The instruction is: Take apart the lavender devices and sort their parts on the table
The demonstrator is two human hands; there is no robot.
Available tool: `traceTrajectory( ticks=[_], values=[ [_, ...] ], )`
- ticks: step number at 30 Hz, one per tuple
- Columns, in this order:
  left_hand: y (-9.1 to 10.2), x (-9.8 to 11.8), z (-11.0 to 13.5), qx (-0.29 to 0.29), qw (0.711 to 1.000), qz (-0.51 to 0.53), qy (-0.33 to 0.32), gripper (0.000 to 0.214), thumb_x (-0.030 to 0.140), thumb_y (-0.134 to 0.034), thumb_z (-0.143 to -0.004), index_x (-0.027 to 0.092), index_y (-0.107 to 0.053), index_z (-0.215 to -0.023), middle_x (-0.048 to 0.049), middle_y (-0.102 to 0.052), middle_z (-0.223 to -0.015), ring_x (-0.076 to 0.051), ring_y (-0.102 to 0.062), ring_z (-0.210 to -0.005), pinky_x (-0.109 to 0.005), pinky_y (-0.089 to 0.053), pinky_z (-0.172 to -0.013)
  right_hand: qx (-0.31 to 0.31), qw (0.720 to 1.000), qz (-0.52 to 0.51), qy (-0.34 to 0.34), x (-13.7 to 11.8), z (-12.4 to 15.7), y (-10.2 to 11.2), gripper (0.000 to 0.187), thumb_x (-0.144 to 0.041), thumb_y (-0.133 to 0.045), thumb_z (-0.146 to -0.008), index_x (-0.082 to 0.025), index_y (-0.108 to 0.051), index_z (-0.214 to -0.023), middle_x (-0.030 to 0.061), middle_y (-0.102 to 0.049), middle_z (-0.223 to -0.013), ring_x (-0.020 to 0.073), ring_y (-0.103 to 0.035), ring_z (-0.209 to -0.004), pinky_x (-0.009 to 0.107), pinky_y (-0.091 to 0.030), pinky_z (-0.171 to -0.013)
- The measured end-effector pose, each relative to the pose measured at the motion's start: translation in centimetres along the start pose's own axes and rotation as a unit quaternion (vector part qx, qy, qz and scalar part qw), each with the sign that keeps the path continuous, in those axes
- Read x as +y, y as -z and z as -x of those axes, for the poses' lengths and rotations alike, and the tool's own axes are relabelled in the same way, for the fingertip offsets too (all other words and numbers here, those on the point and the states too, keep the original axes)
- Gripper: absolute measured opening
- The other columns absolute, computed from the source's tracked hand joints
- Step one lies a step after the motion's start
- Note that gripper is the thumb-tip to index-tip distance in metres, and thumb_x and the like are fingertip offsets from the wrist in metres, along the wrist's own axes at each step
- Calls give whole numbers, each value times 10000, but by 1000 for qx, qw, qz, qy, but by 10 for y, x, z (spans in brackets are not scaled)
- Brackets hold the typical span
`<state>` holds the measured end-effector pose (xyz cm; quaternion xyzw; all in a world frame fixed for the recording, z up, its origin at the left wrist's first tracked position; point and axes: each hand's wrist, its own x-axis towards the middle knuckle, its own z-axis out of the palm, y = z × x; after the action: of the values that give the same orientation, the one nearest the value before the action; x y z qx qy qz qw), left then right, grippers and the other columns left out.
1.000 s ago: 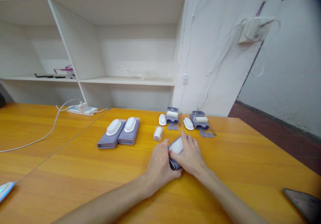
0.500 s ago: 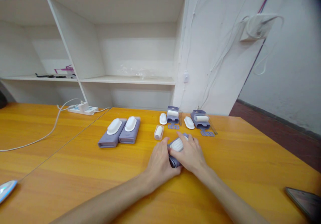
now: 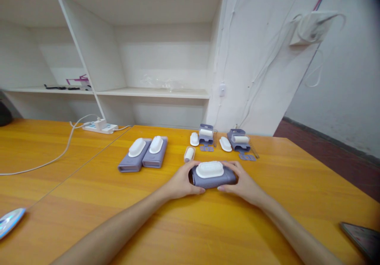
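A purple box-shaped device with a white ribbed pad on top [image 3: 212, 174] lies crosswise on the orange table [image 3: 89, 201]. My left hand [image 3: 179, 182] grips its left end and my right hand [image 3: 242, 182] grips its right end, fingers curled round it. Just behind it stands a small white roller in a clear case [image 3: 189, 153]. Two finished purple devices with white pads [image 3: 145, 154] lie side by side to the left.
Loose purple housings, white pads and small clips [image 3: 222, 142] lie behind near the wall. A white power strip [image 3: 99, 127] with cable sits at the back left. A phone [image 3: 360, 239] lies at the right front edge, a light object [image 3: 10, 221] at the left. White shelves stand behind.
Both hands were clasped over the device lying lengthwise; now it lies crosswise, its white pad uncovered, one hand at each end. The view has tilted slightly.
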<state>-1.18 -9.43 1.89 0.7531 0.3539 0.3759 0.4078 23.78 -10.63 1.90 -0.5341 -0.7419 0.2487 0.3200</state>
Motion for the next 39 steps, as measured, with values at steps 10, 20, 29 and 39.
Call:
traceTrajectory(
  ticks=[10,20,29,39],
  values=[
    [4,3,-3,-16,1000,-12,4,762,240,-845,-485,172,-546,-1182,-69,-586,-1169,-236,-541,-1059,-367,-410,-954,-17,999,-24,15,0,-6,-7,724,-477,-750,-583,-204,-554,-1224,109,-371,-1369,282,-382,-1257,422,-307,-1052],
    [5,4,-4,-23,999,-34,12,734,280,-850,-469,166,-572,-1138,-52,-611,-1089,-222,-562,-988,-347,-438,-896,7,998,-56,40,-11,-2,-7,641,-462,-768,-557,-175,-600,-1106,72,-511,-1138,246,-506,-1068,371,-393,-960],
    [3,4,-2,-32,999,-35,-10,742,296,-834,-513,183,-550,-1189,-68,-592,-1166,-234,-543,-1056,-362,-418,-949,15,997,-66,48,-10,0,-4,617,-439,-793,-555,-175,-618,-1084,62,-497,-1115,230,-508,-1058,346,-393,-959],
    [-10,1,5,30,993,-110,-14,756,424,-816,-539,211,-514,-1198,-74,-554,-1183,-258,-513,-1075,-379,-400,-948,43,997,-59,37,8,-1,-11,640,-440,-775,-621,-226,-586,-1193,95,-419,-1376,284,-397,-1263,438,-275,-1088]
  ],
)
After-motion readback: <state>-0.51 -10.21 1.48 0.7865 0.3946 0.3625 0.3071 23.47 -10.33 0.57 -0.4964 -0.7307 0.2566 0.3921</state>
